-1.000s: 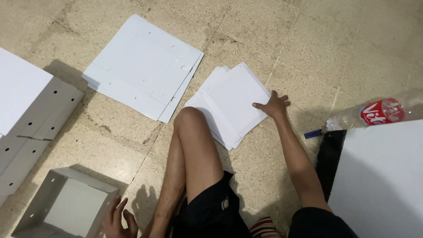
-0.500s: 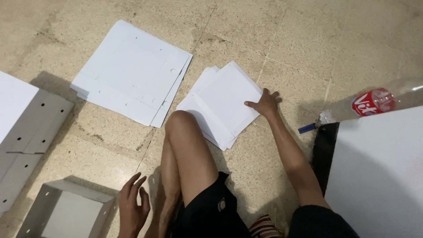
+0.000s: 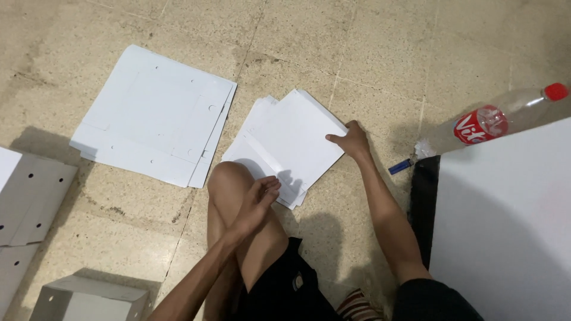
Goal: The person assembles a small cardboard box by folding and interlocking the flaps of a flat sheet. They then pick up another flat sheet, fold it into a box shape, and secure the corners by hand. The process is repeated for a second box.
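- Folded grey-white box (image 3: 89, 300) with punched holes at the bottom left; flat white panels (image 3: 30, 196) at the left edge.
- Large stack of flat white die-cut sheets (image 3: 154, 116) with small round holes lies on the tiled floor (image 3: 416, 47), upper left.
- Left hand (image 3: 256, 205) hovers over the raised knee, fingers loosely curled, holding nothing, just beside the near edge of the small stack.
- Small stack of white sheets (image 3: 285, 142) lies centre, fanned.
- Right hand (image 3: 351, 141) grips that stack's right edge, thumb on top.
- Blue lighter (image 3: 400, 166) nearby.
- Clear bottle (image 3: 493, 122), red round label, red cap, lies on its side.
- Big white board (image 3: 505, 232) on the right.
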